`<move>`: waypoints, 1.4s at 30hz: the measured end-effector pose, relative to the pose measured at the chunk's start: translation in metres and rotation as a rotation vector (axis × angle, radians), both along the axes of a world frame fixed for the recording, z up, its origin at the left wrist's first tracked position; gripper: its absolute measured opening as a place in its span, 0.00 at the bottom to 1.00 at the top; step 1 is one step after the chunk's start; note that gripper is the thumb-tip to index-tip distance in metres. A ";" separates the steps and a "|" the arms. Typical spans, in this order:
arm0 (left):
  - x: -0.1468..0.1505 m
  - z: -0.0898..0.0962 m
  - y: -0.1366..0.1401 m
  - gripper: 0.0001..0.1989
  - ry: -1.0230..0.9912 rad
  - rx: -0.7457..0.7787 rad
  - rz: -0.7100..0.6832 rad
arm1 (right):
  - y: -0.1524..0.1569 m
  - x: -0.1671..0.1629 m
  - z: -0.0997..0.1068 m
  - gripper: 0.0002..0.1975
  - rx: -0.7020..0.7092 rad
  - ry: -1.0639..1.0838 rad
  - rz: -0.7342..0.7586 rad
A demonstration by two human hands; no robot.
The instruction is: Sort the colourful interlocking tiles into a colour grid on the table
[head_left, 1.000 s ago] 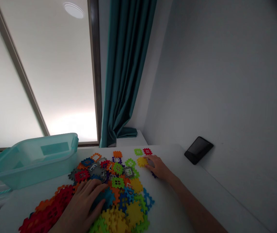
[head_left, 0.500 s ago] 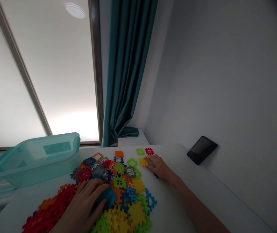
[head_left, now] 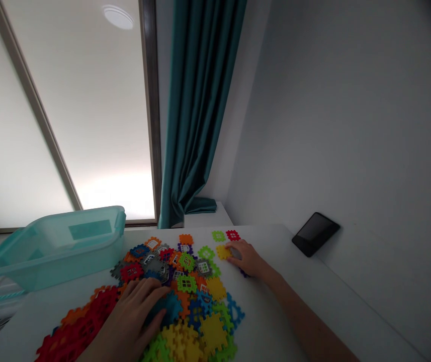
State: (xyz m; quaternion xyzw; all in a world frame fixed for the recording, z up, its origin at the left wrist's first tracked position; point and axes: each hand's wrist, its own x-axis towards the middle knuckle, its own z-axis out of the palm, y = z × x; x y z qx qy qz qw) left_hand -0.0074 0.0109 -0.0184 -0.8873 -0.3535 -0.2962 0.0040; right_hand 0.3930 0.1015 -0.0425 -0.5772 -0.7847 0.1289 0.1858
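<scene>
My left hand (head_left: 134, 311) rests palm down on a heap of plastic interlocking tiles, fingers stretched out and thumb apart. A blue tile (head_left: 171, 307) lies under and beside its fingers, and a stack of red tiles (head_left: 87, 322) is just left of the wrist. Farther off on the right, my right hand (head_left: 246, 257) has its thumb and fingers closed at the edge of a yellow tile (head_left: 223, 252) low at the table surface. Part of a dark purple tile (head_left: 243, 273) shows beneath that hand. A lime green tile (head_left: 218, 236) and a red tile (head_left: 233, 235) lie just beyond it.
A translucent teal bin (head_left: 60, 266) stands at the left on the white table (head_left: 271, 311). More yellow tiles (head_left: 214, 332) are piled near the front. A black tablet-like device (head_left: 315, 234) is against the wall at right. A green curtain (head_left: 200, 115) hangs behind.
</scene>
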 end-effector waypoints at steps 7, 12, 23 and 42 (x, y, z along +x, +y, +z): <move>0.000 -0.001 0.001 0.15 0.016 0.007 -0.002 | 0.001 -0.001 0.000 0.18 0.002 -0.009 -0.004; -0.001 -0.002 0.001 0.15 0.013 0.019 -0.004 | 0.000 -0.002 0.000 0.18 0.010 -0.006 -0.003; 0.002 0.005 -0.002 0.14 0.050 -0.040 -0.019 | -0.023 -0.025 0.023 0.19 0.069 0.020 0.051; -0.012 0.027 0.004 0.12 0.054 -0.195 0.134 | -0.103 -0.157 0.048 0.13 0.103 0.125 0.367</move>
